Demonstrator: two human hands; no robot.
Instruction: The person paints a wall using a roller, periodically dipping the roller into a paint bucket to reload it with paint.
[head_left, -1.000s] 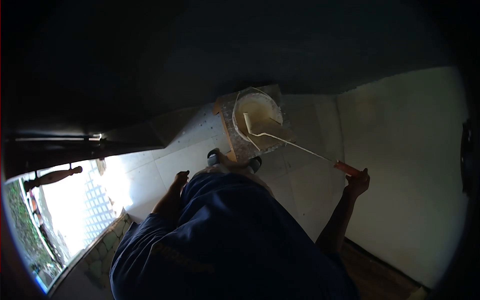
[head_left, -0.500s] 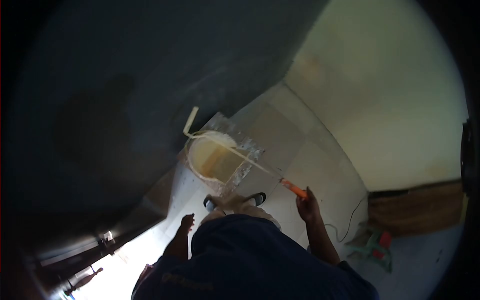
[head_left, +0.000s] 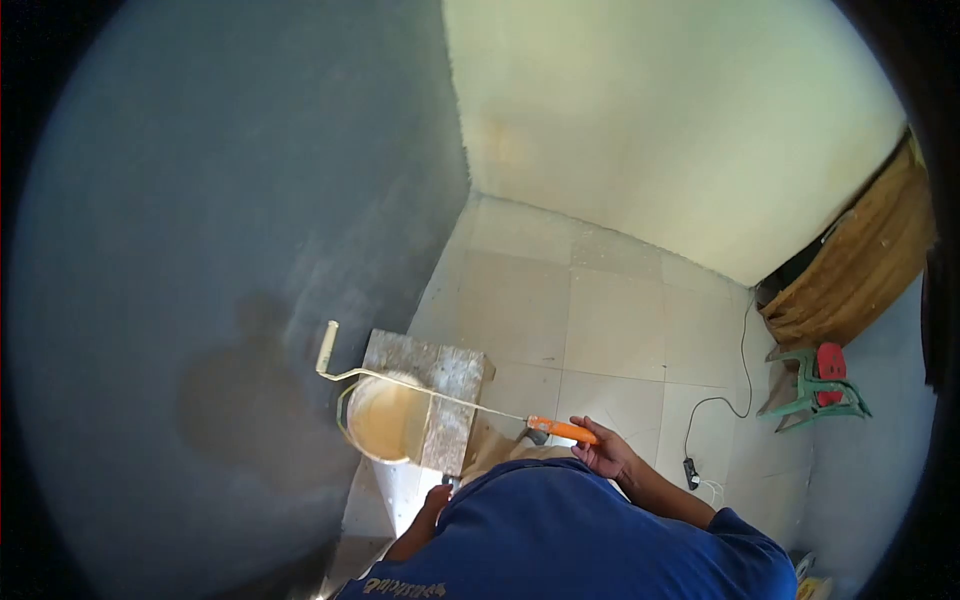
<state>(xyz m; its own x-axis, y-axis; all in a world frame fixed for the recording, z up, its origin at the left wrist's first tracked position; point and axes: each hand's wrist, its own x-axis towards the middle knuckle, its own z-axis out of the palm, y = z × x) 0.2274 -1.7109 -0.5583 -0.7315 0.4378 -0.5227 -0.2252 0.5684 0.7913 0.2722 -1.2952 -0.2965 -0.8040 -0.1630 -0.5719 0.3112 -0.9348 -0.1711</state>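
My right hand [head_left: 600, 450] is closed around the orange handle of a paint roller [head_left: 560, 430]. The roller's thin bent frame stretches left above a bucket [head_left: 350, 425] of pale cream paint, and its narrow cream sleeve stands up beyond the bucket's far rim, near the grey wall. The bucket rests on a paint-stained block-like stand [head_left: 460, 410], which is partly hidden by it. Low beside my body hangs my left hand [head_left: 436, 497], its fingers only partly showing, loosely apart with nothing seen in them.
A dark grey wall [head_left: 230, 180] rises at left, meeting a pale yellow wall [head_left: 640, 130] at the corner. On the tiled floor [head_left: 610, 320] lie a cable and a power strip [head_left: 691, 474]. A green chair [head_left: 810, 390] with red on it stands right, below a brown curtain [head_left: 850, 260].
The view has turned and brightened, with the wall corner shifting left. The roller lies closer to level and its handle nearer my body. My right hand still holds it.
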